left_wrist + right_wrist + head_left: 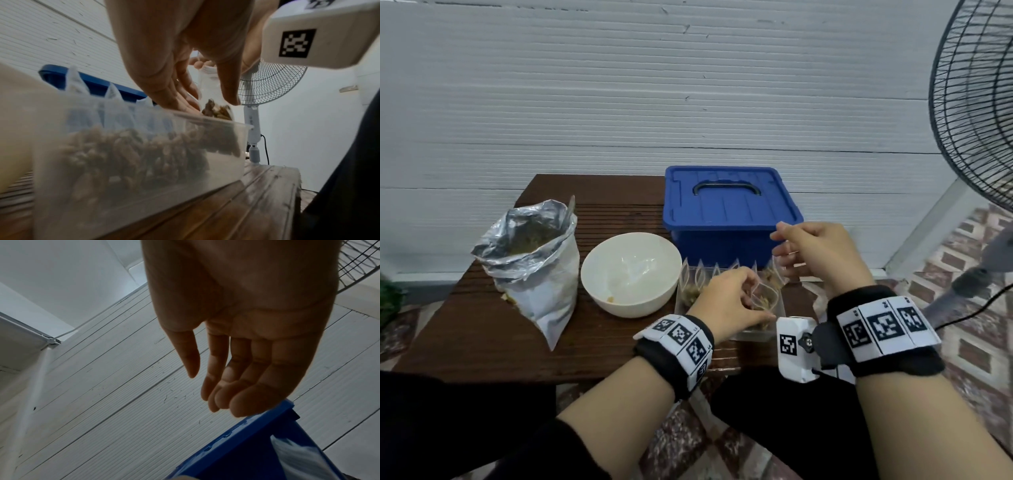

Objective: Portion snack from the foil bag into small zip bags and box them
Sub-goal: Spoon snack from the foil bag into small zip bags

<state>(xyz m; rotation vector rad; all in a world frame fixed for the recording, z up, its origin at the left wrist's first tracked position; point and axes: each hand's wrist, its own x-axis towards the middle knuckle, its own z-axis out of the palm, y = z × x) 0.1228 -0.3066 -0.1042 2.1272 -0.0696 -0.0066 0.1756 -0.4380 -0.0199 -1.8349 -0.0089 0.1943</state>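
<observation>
Left hand: my left hand (726,294) pinches a small zip bag (213,104) of brown snack between thumb and fingers, just above the clear plastic container (236,129).
Right hand: my right hand (815,253) hovers beside the blue lidded box (726,209), fingers loose and apart, holding nothing.
Container: filled zip bags (690,284) stand in a row inside it, on the dark wooden table (482,335).
Foil bag: the foil bag (534,260) stands open at the table's left, beside a white bowl (631,274).
Background: a standing fan (976,102) at the right.

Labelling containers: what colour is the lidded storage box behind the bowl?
Blue, lid and body, with a dark handle. The storage box shows best in the head view.
</observation>
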